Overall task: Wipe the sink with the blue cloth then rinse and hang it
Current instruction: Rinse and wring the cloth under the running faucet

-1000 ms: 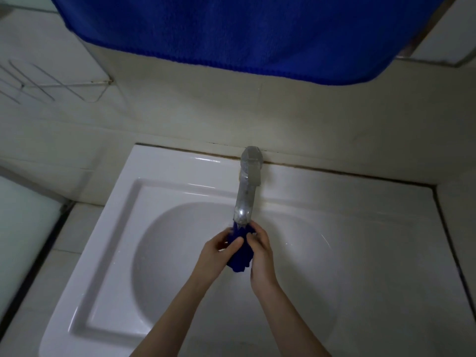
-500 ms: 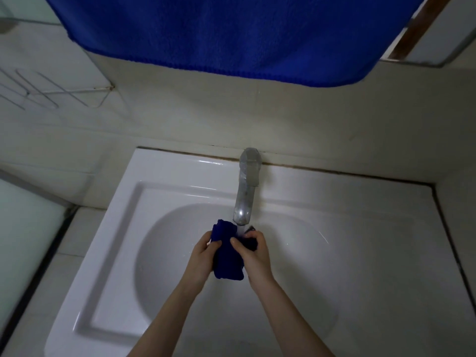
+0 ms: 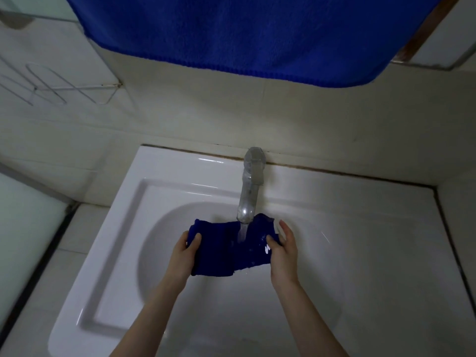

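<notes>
In a tiled room, one white sink (image 3: pixel 108 253) with one faucet (image 3: pixel 248 199) at 12 o'clock, one towel (image 3: pixel 257 34) above, two hands (image 3: pixel 184 256) (image 3: pixel 282 256) gripping one blue cloth (image 3: pixel 219 248) under running water.

Head view, close, down onto sink (image 3: pixel 164 186).

A deep, plain blue is seen on the cloth (image 3: pixel 219 249), darkened where it is wet. The same saturated blue, with a fine fleecy texture, is shown by the towel (image 3: pixel 257 34). The sink (image 3: pixel 164 176) is glossy white. The tap (image 3: pixel 248 191) is dull silver-grey. The wall tiles (image 3: pixel 206 114) are cream, with brown-stained grout along the sink's back edge. The wire rack (image 3: pixel 51 88) is white.
</notes>
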